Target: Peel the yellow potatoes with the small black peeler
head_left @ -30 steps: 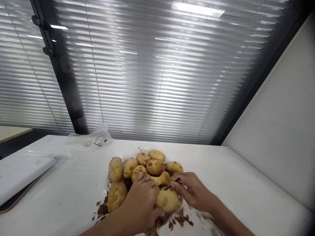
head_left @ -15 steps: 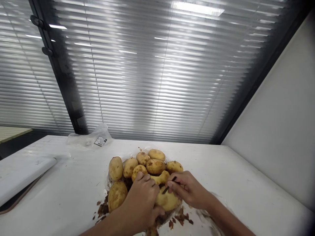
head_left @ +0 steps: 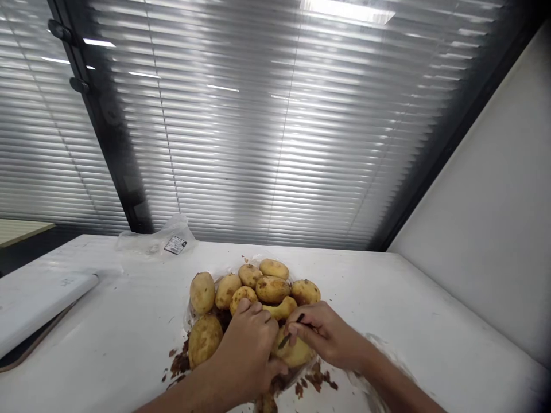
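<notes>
Ten clear potatoes (head_left: 272,289), one dark tool (head_left: 284,342)

The right hand (head_left: 329,334) pinches the tool over one pale potato (head_left: 298,351) at the heap's near side. The left hand (head_left: 253,347), fingers curled, lies against that potato (whether it grips, I cannot tell). Nine others sit behind and leftward on one white table (head_left: 430,321), among uncounted brown scraps (head_left: 316,377).

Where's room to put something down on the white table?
The table has a bare patch between the right hand and the wall, and a mostly bare one between the white slab and the potatoes. Crowded: around the left hand and brown scraps.
</notes>
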`<action>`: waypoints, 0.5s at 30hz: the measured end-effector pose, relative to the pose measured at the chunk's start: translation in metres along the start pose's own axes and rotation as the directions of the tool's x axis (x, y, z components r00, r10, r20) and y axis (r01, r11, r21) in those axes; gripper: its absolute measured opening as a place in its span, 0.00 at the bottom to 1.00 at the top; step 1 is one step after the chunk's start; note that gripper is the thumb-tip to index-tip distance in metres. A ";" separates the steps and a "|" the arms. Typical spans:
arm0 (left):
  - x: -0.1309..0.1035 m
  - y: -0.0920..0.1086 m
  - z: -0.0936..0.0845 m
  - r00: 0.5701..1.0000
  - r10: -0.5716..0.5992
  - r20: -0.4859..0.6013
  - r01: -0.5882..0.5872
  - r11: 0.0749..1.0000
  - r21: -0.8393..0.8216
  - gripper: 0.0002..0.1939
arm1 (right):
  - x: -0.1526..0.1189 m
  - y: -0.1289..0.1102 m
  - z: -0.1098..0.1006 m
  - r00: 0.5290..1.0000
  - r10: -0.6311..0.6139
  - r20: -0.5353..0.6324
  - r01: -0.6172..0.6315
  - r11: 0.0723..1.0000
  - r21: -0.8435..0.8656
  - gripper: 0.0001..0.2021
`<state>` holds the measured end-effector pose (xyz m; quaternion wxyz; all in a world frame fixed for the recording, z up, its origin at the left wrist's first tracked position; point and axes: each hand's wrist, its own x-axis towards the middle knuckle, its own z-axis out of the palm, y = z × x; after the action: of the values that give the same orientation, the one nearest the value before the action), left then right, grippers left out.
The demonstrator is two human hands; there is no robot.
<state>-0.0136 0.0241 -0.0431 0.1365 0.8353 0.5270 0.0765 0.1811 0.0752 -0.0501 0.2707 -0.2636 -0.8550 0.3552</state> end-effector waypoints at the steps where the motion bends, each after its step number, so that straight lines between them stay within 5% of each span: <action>1: 0.000 0.000 0.000 1.000 -0.003 -0.001 0.003 1.000 -0.004 0.16 | 0.000 0.000 0.000 1.000 -0.002 -0.016 0.002 1.000 -0.011 0.19; 15: 0.000 0.000 0.002 0.999 -0.025 -0.032 0.024 0.999 -0.029 0.17 | 0.000 0.000 0.000 1.000 -0.003 0.007 0.003 1.000 -0.008 0.21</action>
<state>-0.0133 0.0243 -0.0450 0.1407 0.8254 0.5382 0.0960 0.1808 0.0754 -0.0500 0.2671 -0.2622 -0.8577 0.3525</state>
